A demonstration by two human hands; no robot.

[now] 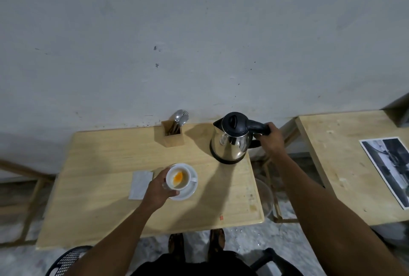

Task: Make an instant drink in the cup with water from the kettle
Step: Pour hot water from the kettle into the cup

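Here the left hand point(159, 189) wraps the cup point(178, 177) with orange powder near the surface's front-middle, and the right hand point(269, 137) grips the kettle point(231, 137) handle at the back right corner, so a fast pour could splash hot water onto the fingers.

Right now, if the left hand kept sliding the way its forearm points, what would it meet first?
The left hand already grips the cup on its saucer. Past that, the line likely leads toward the kettle, though depth is unclear.
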